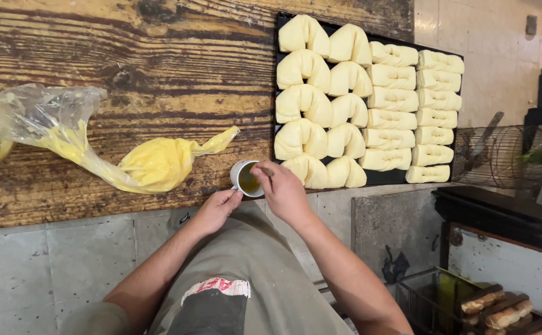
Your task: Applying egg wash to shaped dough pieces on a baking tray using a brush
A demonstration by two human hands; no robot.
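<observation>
While the left hand (216, 208) pinches the near rim of a small white cup of yellow-green liquid (246, 178) at the wooden table's (128, 56) edge, the right hand (283, 189) hovers curled over it, its grasp indiscernible; pale folded dough pieces (345, 105) fill the adjacent black tray (278, 25).

Rough worn wood table (159, 68); crinkly clear plastic bag (66, 124); glossy white cup (239, 175); smooth matt dough (345, 105).

I see clear plastic bag (97, 146) of yellow cream, lying crumpled on wooden table (159, 62). White patch (218, 287) with red print on apron (265, 273).
</observation>
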